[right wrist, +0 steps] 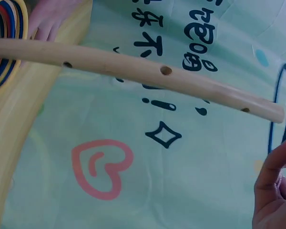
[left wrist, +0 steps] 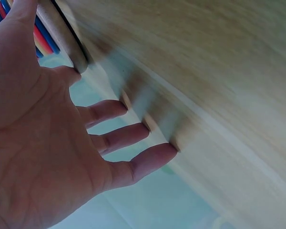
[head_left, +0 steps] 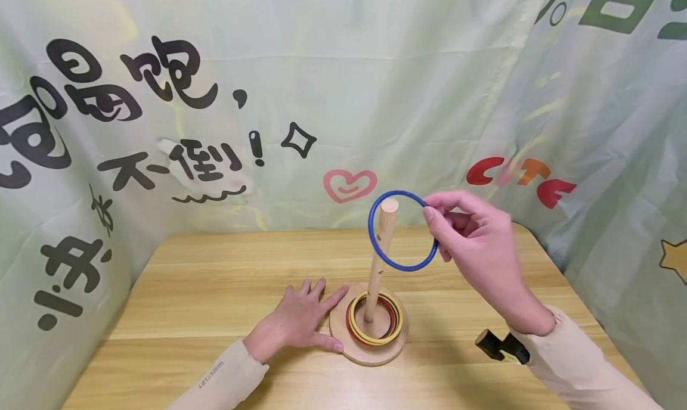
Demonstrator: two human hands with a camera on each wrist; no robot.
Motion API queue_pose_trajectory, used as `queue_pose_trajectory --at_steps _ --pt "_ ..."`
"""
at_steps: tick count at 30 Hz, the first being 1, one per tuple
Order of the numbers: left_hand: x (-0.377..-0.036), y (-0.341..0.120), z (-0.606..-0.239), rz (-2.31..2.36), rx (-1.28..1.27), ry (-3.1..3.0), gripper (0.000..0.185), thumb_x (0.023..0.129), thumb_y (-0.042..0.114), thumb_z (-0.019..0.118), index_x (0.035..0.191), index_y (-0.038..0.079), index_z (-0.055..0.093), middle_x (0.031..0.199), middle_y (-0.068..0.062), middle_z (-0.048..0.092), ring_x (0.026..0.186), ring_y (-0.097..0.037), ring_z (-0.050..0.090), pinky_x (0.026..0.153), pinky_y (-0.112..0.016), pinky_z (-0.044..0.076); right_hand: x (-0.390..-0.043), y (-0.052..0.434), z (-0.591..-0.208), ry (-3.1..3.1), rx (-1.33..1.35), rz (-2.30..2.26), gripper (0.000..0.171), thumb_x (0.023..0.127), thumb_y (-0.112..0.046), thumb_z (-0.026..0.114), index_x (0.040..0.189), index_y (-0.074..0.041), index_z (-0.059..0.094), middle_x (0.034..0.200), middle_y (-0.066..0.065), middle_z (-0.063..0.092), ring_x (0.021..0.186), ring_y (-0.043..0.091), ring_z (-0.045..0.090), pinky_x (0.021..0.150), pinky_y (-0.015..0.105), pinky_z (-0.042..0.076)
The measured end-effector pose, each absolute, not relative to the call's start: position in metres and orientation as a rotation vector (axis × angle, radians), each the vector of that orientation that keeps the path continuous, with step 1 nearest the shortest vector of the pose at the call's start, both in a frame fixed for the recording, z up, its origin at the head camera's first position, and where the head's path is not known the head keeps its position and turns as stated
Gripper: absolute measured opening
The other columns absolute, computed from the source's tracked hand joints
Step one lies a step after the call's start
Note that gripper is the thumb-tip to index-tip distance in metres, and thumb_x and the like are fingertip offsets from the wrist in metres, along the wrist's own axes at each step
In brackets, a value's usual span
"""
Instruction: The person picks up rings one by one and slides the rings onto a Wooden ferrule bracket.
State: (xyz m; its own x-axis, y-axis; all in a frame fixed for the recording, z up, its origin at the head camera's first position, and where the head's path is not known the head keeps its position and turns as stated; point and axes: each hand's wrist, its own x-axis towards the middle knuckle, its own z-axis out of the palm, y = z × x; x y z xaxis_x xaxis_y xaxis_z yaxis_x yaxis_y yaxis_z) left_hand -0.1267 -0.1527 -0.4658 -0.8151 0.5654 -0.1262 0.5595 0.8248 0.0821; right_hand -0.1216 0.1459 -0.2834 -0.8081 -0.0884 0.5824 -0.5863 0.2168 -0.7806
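Left hand flat, palm down, fingers spread and straight, forearm in a pale sleeve. Right hand raised, thumb and forefinger pinched together, other fingers seemingly curled loosely behind; wrist bent, sleeve trailing down right.

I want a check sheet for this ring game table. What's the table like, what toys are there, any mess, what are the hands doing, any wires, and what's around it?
Surface: light wooden table, plank grain showing.
Job's things: blue ring held up level with the top of the upright wooden peg; whether it is over the tip cannot be told. The peg stands in a round wooden base. Stacked rings, yellow and red, with blue seen in the wrist views, lie round the peg's foot.
Clutter: nothing seen.
Grippers: right hand pinches the blue ring; left hand lies flat, fingers spread, touching the base's edge.
Cables: nothing seen.
Surroundings: pale green cloth backdrop with black characters and a pink heart.
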Motion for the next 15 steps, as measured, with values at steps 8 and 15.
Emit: queue_pose_trajectory --at_steps 8,15 --pt "-0.126 -0.153 -0.467 0.059 0.887 2.861 0.112 0.076 0.09 0.054 0.165 0.031 0.024 0.159 -0.025 0.037 0.138 -0.051 0.042 0.095 -0.074 0.042 -0.122 0.138 -0.313 -2.206 0.668 1.612 0.01 0.096 -0.005 0.072 0.103 -0.011 0.074 0.074 0.006 0.059 0.044 0.015 0.047 0.039 0.028 0.039" --pt "-0.126 -0.153 -0.47 0.025 0.9 2.88 0.113 0.075 0.092 0.052 0.165 0.031 0.024 0.157 -0.024 0.04 0.134 -0.047 0.046 0.092 -0.071 0.044 -0.12 0.132 -0.356 -2.292 0.666 1.627 0.01 0.096 -0.007 0.072 0.103 -0.015 0.074 0.071 0.003 0.058 0.041 0.01 0.045 0.036 0.025 0.036"
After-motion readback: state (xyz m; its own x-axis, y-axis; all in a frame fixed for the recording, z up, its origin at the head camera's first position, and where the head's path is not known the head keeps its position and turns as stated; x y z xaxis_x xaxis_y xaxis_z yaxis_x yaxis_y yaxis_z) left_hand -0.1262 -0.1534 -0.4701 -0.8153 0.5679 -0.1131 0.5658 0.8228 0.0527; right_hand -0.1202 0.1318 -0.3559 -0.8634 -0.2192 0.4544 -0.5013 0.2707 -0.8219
